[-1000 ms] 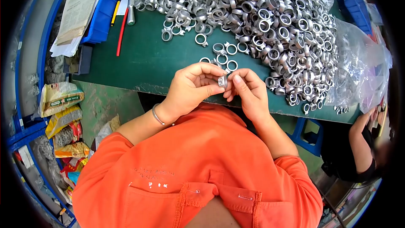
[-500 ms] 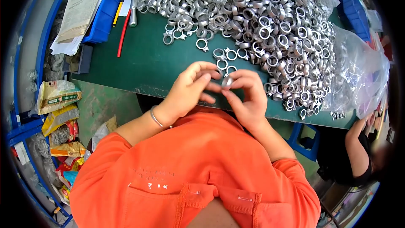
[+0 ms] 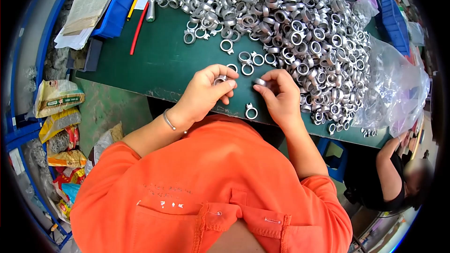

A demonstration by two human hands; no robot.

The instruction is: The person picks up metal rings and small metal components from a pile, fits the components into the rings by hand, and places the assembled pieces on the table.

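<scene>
Over the near part of the green table, my left hand (image 3: 202, 92) is closed on a metal ring clamp (image 3: 219, 80), partly covered by the fingers. Just beyond its fingertips another ring (image 3: 232, 68) shows, and I cannot tell whether they touch it. A silver ring clamp (image 3: 260, 82) is pinched between thumb and fingers of my right hand (image 3: 283, 97). Between the hands, close to the table edge, lies a single ring clamp (image 3: 251, 111) with a small lug. A few loose rings (image 3: 247, 69) lie just past both hands.
A large heap of ring clamps (image 3: 309, 33) covers the far right of the table (image 3: 173, 61). Clear plastic bags (image 3: 386, 84) lie beside it. At left are a red pen (image 3: 138, 30), a blue bin (image 3: 115, 18) and papers. Another person (image 3: 379, 178) sits at right.
My hands have moved apart, each with a ring in it. A ring clamp now lies by the table edge between them, where none showed before.
</scene>
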